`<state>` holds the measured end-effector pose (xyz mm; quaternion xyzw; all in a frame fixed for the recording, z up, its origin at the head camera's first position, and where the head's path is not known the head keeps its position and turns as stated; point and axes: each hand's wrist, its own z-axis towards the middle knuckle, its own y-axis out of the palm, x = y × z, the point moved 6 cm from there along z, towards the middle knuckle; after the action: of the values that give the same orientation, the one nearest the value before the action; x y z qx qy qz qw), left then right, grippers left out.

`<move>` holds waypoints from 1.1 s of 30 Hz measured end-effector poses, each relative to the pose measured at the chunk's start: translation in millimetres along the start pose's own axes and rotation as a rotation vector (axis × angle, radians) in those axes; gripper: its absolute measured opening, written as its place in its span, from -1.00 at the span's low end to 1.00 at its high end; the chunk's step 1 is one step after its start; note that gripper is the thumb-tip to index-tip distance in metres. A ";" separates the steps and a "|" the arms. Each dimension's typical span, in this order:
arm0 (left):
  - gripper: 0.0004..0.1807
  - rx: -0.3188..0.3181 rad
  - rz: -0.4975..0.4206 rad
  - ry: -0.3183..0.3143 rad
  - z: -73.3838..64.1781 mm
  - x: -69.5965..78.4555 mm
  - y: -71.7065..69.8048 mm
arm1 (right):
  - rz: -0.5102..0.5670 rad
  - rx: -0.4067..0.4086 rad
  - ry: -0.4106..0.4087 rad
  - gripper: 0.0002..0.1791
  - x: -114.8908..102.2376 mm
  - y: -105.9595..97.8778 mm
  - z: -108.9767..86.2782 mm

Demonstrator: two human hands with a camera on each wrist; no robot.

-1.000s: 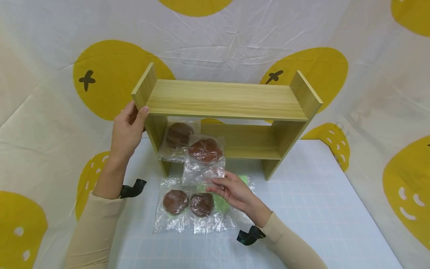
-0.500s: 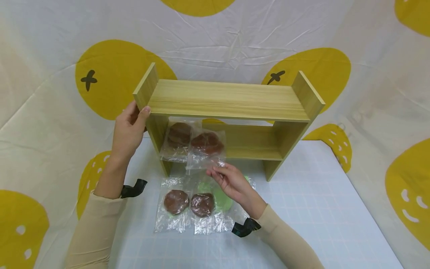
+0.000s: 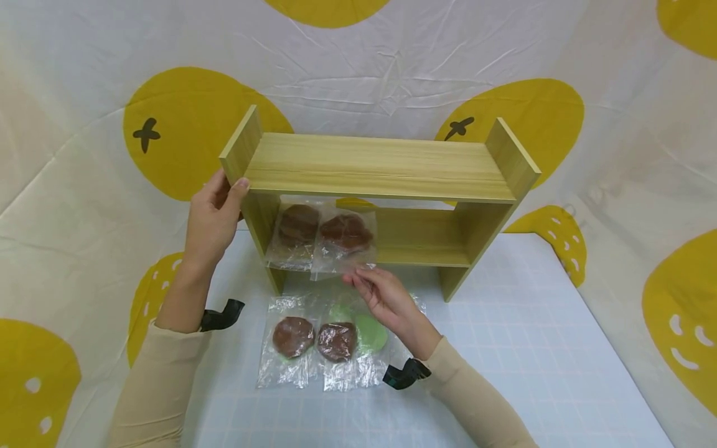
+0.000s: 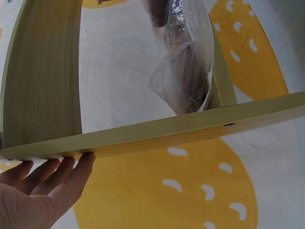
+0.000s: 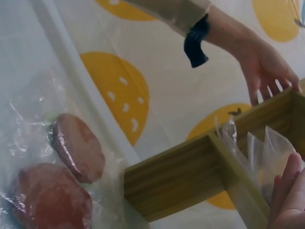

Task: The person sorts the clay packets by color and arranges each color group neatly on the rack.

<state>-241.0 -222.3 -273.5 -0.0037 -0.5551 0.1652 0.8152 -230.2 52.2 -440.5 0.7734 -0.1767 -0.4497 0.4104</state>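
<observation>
A small wooden shelf (image 3: 381, 165) stands on the table. My left hand (image 3: 211, 218) holds its left side panel (image 4: 157, 136), thumb at the front edge, fingers against the outer face. On the middle board, a clear bag with a dark brown round piece (image 3: 299, 225) lies at the left end. Beside it lies another clear bag with a reddish-brown piece (image 3: 346, 233), its lower edge overhanging the board. My right hand (image 3: 389, 305) pinches that lower edge between thumb and fingers. The bags partly overlap.
In front of the shelf, several clear bags lie on the table, showing brown round pieces (image 3: 294, 337) and a light green piece (image 3: 371, 333). The shelf's right side panel (image 3: 487, 224) borders the middle board. A patterned cloth (image 3: 386, 62) hangs behind.
My right hand has moved up and forward, carrying the bag with the reddish-brown piece from before the shelf onto the middle board. The left hand stays on the side panel.
</observation>
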 end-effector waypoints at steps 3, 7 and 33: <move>-0.49 -0.001 -0.006 -0.001 -0.2 -0.4 -0.2 | -0.040 -0.033 0.002 -0.76 2.6 -1.8 -6.2; -0.49 -0.001 -0.003 -0.002 -0.7 -0.4 -1.1 | -0.140 -0.074 0.015 -0.59 6.1 -2.1 -15.9; -0.47 -0.002 0.005 0.001 -0.4 -0.1 -0.1 | -0.076 -0.034 0.014 -0.71 -4.0 -0.1 6.3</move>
<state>-240.7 -222.4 -273.7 -0.0060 -0.5549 0.1664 0.8151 -237.6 51.8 -440.0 0.7756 -0.1365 -0.4625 0.4074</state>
